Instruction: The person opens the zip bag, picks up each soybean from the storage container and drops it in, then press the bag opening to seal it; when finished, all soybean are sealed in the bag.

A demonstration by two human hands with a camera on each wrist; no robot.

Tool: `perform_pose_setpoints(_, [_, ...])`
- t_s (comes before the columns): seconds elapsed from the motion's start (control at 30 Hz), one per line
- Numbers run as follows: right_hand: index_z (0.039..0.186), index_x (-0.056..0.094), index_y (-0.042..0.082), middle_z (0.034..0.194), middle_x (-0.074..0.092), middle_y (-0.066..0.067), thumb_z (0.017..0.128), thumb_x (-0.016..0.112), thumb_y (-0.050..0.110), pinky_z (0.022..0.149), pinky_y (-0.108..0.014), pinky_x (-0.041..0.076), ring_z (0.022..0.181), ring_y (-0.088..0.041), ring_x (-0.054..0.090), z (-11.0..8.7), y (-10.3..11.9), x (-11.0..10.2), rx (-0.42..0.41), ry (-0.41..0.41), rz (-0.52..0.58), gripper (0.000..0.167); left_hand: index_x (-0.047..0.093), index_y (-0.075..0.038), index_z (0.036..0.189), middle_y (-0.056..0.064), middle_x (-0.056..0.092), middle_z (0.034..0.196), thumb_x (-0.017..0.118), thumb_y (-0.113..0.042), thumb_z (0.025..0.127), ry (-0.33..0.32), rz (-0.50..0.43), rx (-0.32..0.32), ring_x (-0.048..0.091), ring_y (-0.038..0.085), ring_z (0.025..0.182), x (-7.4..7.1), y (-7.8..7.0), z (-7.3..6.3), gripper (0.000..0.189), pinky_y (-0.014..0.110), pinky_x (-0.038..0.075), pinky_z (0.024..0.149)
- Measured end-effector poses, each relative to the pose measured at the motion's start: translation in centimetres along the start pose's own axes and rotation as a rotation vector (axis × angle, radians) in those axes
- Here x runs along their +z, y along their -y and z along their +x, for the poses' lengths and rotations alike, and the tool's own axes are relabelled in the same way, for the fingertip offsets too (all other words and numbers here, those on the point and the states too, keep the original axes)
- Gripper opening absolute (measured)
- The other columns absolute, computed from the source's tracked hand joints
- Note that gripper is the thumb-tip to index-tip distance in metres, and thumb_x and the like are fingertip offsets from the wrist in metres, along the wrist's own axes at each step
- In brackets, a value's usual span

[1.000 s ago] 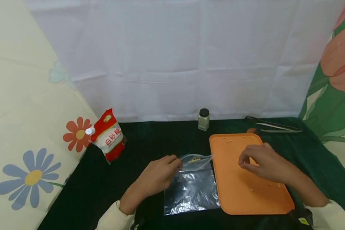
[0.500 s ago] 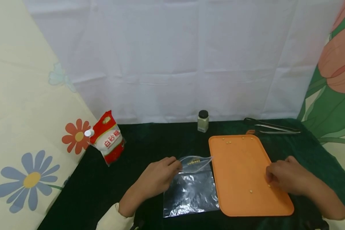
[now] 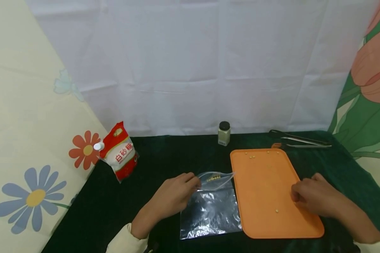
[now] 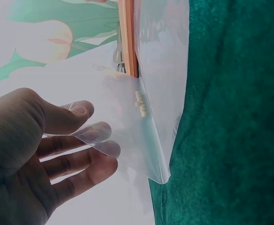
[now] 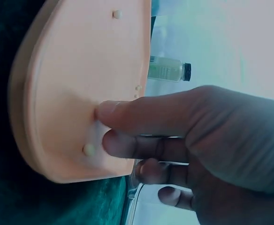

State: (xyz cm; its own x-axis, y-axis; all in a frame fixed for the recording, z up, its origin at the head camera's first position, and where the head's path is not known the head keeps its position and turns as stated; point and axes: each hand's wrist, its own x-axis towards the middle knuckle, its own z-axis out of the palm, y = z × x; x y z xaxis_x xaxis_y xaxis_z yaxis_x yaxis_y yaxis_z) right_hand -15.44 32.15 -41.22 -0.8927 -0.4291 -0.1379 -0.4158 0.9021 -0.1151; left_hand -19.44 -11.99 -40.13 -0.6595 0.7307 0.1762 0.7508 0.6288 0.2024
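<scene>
My left hand (image 3: 177, 189) pinches one side of the mouth of a clear zip bag (image 3: 210, 212), between thumb and fingers in the left wrist view. The mouth gapes, and several small pale yellow beans (image 4: 140, 104) lie inside. On the right half of the orange tray (image 3: 263, 189), my right hand (image 3: 318, 196) reaches down with thumb and index fingertips close together at the surface. A bean (image 5: 88, 150) lies just beside those fingertips in the right wrist view; whether another is pinched between them is hidden. One more bean (image 3: 277, 211) sits left of this hand.
Several beans (image 3: 252, 157) are scattered along the tray's far end. Behind the tray stand a black-capped bottle (image 3: 223, 134) and metal tongs (image 3: 301, 138). A red and white sugar bag (image 3: 121, 153) with a white spout is at the back left.
My right hand has come down and to the right, from above the tray's middle to its right side, covering the beans there. My left hand keeps holding the bag mouth apart.
</scene>
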Motion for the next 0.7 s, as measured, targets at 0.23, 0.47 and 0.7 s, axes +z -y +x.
perform_pose_setpoints(0.23, [0.090,0.064,0.037,0.076,0.052,0.026,0.095,0.071,0.028,0.076,-0.041,0.031,0.066,0.005,0.046,1.4,1.3,-0.1,-0.122,-0.242,0.161,0.012,0.065,-0.022,0.113,-0.008,0.061,0.106,0.069,-0.011,0.094,-0.001,0.014,-0.001,0.058,0.006,0.089,0.1,0.0,0.1,0.023,0.023,0.052,0.070])
perform_pose_setpoints(0.47, [0.101,0.069,0.025,0.087,0.063,0.015,0.098,0.065,0.034,0.065,-0.031,0.046,0.072,-0.007,0.054,3.9,4.3,0.5,-0.192,-0.364,0.583,0.009,0.065,-0.022,0.114,-0.009,0.061,0.105,0.068,-0.011,0.094,0.005,-0.002,-0.001,0.057,0.005,0.088,0.0,0.0,0.1,0.022,0.022,0.051,0.069])
perform_pose_setpoints(0.7, [0.103,0.069,0.028,0.091,0.062,0.013,0.097,0.067,0.030,0.067,-0.033,0.046,0.077,-0.010,0.053,6.9,7.8,0.7,-0.238,-0.478,0.679,0.006,0.065,-0.022,0.114,-0.008,0.061,0.106,0.069,-0.011,0.094,0.005,-0.007,-0.002,0.057,0.005,0.087,0.0,0.0,0.0,0.023,0.021,0.050,0.068])
